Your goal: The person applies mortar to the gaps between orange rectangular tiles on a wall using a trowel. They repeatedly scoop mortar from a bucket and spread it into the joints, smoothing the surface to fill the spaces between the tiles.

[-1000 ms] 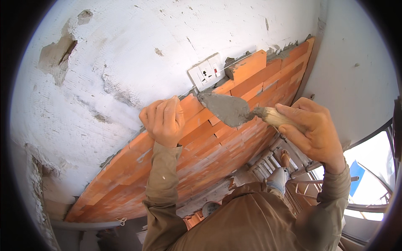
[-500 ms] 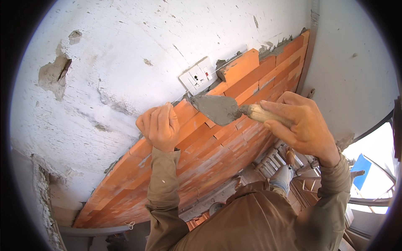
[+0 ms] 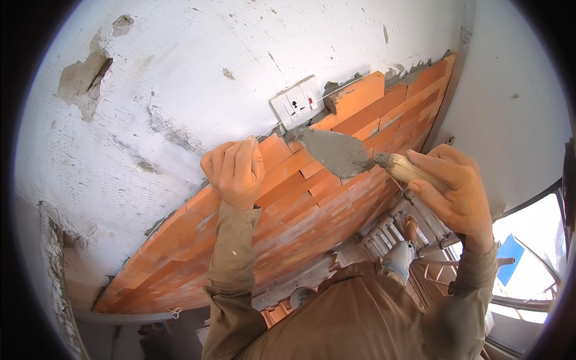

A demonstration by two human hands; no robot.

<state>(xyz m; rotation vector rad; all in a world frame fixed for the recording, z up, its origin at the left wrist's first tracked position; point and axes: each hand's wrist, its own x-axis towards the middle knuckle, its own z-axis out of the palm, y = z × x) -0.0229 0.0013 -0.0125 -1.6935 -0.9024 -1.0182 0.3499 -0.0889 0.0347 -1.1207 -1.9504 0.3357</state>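
- The right hand (image 3: 450,186), right of the frame's centre, has its fingers wrapped around the pale wooden handle (image 3: 414,171) of a trowel (image 3: 335,152).
- The trowel lies near the middle of the frame, its grey, mortar-smeared blade pointing to the upper left, with its tip just below the socket plate.
- The left hand (image 3: 233,174), left of centre, is curled into a fist at the upper edge of the brickwork, knuckles upward; its fingers are closed, though I cannot tell from this angle whether they pinch the string.
- A thin white string (image 3: 327,94) runs from near that fist, past the socket plate, to the raised brick at upper centre-right.
- The white socket plate (image 3: 297,103), with a small red switch, sits on the wall in the upper middle.
- The raised brick (image 3: 359,95), orange, stands above the row beside it, with grey mortar at its left end.
- The orange brickwork (image 3: 270,222) sweeps diagonally from lower left to upper right.
- The white wall (image 3: 198,54) fills the upper left, chipped and marked by a deep hole (image 3: 85,84).
- A foot (image 3: 410,228) and a pale blue trouser leg (image 3: 397,258) show at lower right, left of a blue sheet (image 3: 509,258).
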